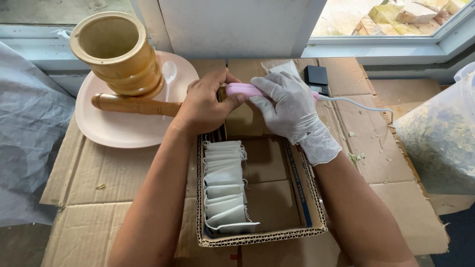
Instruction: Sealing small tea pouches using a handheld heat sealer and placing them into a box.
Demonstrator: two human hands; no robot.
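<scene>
Below, white sachets (pixel 225 190) line the cardboard box (pixel 262 237).

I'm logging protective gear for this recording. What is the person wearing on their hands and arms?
The right hand wears a thin white disposable glove, wrinkled and ending in a loose cuff just past the wrist. The left hand is bare, with no glove. Both forearms are uncovered: no sleeves, watch or bracelet show in the head view.
</scene>
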